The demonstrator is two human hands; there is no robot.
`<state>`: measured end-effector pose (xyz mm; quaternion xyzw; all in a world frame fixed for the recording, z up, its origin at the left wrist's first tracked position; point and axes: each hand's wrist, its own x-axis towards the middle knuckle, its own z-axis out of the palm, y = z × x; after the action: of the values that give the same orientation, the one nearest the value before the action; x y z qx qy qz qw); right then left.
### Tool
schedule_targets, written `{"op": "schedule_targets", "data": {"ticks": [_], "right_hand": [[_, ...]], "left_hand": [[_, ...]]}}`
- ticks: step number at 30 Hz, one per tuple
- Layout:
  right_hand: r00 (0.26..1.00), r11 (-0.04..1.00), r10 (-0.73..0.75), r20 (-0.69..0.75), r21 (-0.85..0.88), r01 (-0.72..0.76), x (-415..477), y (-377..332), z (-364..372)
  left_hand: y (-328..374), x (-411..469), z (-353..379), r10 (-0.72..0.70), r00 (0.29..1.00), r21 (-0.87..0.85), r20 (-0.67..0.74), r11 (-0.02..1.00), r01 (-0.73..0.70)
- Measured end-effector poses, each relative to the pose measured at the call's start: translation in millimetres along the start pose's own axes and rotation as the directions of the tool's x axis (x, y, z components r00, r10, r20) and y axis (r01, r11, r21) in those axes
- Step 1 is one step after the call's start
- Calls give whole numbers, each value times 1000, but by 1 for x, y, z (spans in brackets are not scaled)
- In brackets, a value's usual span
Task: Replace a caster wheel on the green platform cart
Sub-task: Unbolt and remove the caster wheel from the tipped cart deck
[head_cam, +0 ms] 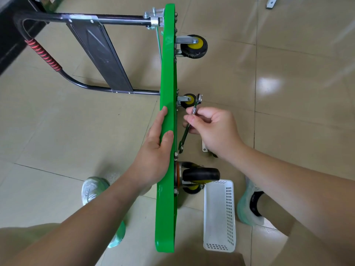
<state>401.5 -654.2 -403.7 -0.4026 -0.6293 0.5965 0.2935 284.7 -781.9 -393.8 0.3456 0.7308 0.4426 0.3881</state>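
Nearest, a white basket point(229, 214) is set on the tiled floor point(288, 93) just beside the green platform cart point(166, 208), which is stood on its long edge with the underside turned to the right. Open floor is left on both sides of the deck, narrowed only by the basket and by two shoes point(94, 189), one placed on each side. A black caster wheel point(200, 174) is seen mounted at the near corner, just above the basket. The upper edge of the deck is gripped by the left hand point(155, 150), the thumb laid over the rim. A wrench point(184, 135) is pinched at mid-shaft by the curled fingers of the right hand point(213, 129); its lower end is brought close to the bolts on the underside, though whether it is seated on one cannot be told. A metal plate point(205, 147) is partly hidden under that wrist. Farther on, two yellow-hubbed casters point(188, 100) are fixed to the deck, and the black handle point(38, 52) is folded out to the left, toward dark furniture point(11, 35).
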Motion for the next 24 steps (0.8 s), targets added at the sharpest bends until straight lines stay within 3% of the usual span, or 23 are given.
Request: {"op": "schedule_targets", "data": {"ticks": [3, 5, 24], "right_hand": [[977, 970, 212, 20, 118, -213, 17, 1, -2], [959, 950, 276, 56, 135, -281, 25, 5, -3], [829, 876, 461, 316, -10, -483, 47, 31, 17]], "left_hand": [[-1, 1, 1, 1, 1000, 21, -1, 1000, -1], [-2, 2, 2, 0, 1000, 30, -3, 1000, 1], [-4, 3, 2, -10, 1000, 11, 9, 1000, 10]]}}
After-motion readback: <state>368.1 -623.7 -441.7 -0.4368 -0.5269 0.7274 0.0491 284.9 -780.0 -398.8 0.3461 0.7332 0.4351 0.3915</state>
